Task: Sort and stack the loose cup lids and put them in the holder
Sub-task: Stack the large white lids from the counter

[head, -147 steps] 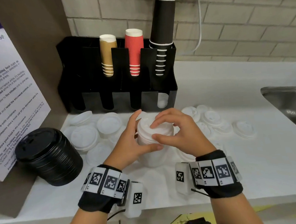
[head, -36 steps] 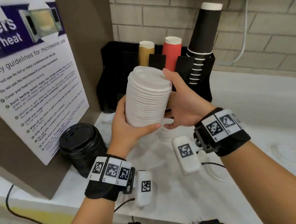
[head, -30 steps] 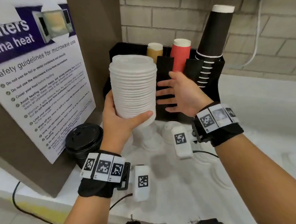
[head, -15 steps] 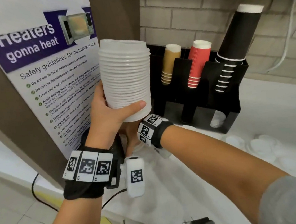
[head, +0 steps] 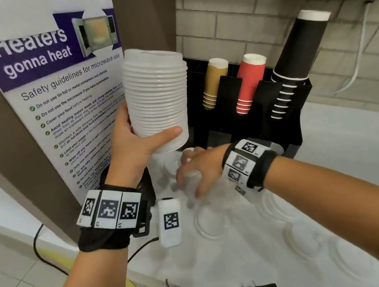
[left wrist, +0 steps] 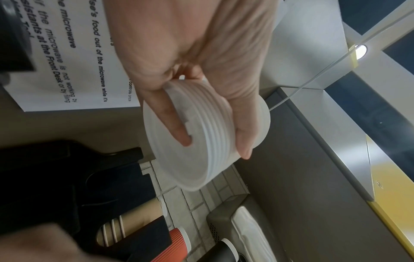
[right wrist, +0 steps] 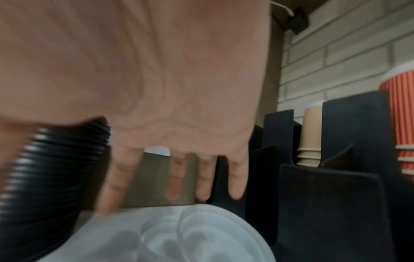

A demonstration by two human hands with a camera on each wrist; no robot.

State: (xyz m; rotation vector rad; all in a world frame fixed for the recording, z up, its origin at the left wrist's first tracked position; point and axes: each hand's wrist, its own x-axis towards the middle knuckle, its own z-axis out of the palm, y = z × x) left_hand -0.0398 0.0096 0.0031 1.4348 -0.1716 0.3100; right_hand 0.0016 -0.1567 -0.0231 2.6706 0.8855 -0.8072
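White plastic, ridged rim on rim: from the head view my left hand (head: 135,144) grips the stack of white lids (head: 156,95) near its base, raised beside the black holder (head: 238,106) so my right hand (head: 196,172) can reach below it.

At the left wrist, thumb and fingers (left wrist: 172,122) curl round the stack's bottom.

At the right wrist, my fingers (right wrist: 235,177) hang spread and empty over a loose white lid (right wrist: 179,235) before the holder, ready to gather it.
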